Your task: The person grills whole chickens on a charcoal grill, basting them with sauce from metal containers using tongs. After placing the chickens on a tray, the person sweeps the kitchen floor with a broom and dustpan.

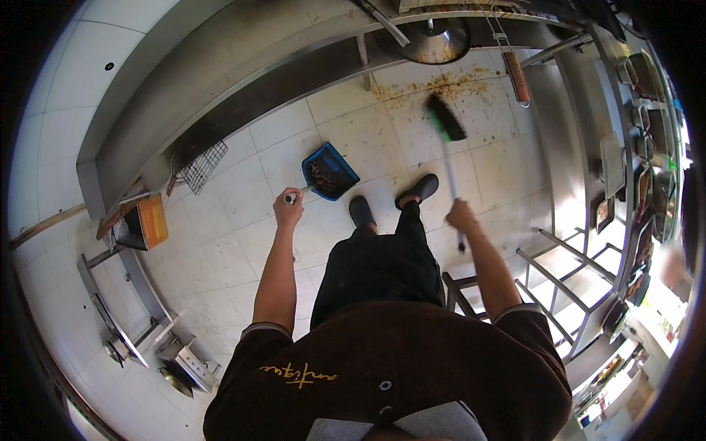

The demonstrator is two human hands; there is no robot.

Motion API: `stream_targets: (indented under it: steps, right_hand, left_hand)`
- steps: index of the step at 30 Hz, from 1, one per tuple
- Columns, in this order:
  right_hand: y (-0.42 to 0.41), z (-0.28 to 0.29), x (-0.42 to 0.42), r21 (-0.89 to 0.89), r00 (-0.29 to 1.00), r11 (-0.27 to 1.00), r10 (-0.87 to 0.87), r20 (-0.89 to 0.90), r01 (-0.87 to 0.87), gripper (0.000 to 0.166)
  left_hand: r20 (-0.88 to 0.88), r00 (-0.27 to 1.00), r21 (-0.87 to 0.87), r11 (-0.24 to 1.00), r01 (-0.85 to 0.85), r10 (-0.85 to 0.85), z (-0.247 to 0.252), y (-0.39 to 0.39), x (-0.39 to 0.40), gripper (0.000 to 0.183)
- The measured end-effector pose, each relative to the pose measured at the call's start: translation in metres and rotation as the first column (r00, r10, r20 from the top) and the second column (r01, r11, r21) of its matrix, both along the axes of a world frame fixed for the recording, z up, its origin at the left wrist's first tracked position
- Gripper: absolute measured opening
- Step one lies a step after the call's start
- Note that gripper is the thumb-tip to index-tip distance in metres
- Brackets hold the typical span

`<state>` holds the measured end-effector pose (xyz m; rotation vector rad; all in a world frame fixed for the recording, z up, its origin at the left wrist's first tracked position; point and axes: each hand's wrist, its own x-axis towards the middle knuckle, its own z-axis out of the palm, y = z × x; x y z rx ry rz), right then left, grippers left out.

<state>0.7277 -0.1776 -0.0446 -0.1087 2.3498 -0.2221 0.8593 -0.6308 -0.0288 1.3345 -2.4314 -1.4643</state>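
Observation:
My left hand (pixel 289 209) grips the pale handle of a blue dustpan (pixel 332 171). Brown debris lies inside the pan, whose open side points away from my feet. In my right hand (pixel 462 215) is the shaft of a broom (pixel 447 118) with dark bristles and a green part at the head; it is blurred. The broom head is on or just above the white tiled floor (pixel 364 129), ahead and to the right of my feet. Brown and yellow grime (pixel 441 82) stains the tiles just past the bristles.
A long stainless-steel counter (pixel 220 71) runs ahead and to the left. A metal wok or lid (pixel 436 47) and a wooden-handled wire utensil (pixel 515 77) hang there. An orange tin (pixel 151 222) and a wire rack (pixel 201 165) stand left. Right are food trays (pixel 645 193) and a stool (pixel 460 289).

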Motion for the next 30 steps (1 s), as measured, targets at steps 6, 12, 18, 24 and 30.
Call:
stream_targets:
  steps: [6, 12, 18, 24, 30]
  right_hand:
    - [-0.089, 0.104, 0.108, -0.119, 0.945, 0.985, 0.158, 0.287, -0.129, 0.031]
    - [-0.066, 0.2, 0.157, -0.11, 0.936, 0.982, -0.11, 0.334, 0.154, 0.036]
    - [0.017, 0.183, 0.183, -0.184, 0.949, 0.943, -0.299, -0.096, 0.278, 0.039]
    - [0.009, 0.059, 0.149, 0.001, 0.858, 0.859, -0.511, 0.063, 0.511, 0.032]
    - [-0.115, 0.108, 0.186, -0.127, 0.847, 0.887, -0.368, 0.382, 0.443, 0.028]
  left_hand:
    - [0.102, 0.99, -0.16, 0.98, 0.115, -0.099, -0.026, -0.017, -0.017, 0.012]
    - [0.152, 0.981, -0.157, 0.977, 0.147, -0.123, -0.025, -0.017, -0.02, 0.012]
    - [0.147, 0.983, -0.083, 0.989, 0.125, -0.112, -0.021, -0.02, -0.015, 0.011]
    - [0.072, 0.991, 0.039, 0.993, 0.114, -0.116, 0.002, -0.014, -0.026, 0.008]
    - [0.122, 0.983, 0.007, 0.991, 0.137, -0.137, -0.012, -0.015, -0.025, 0.009]
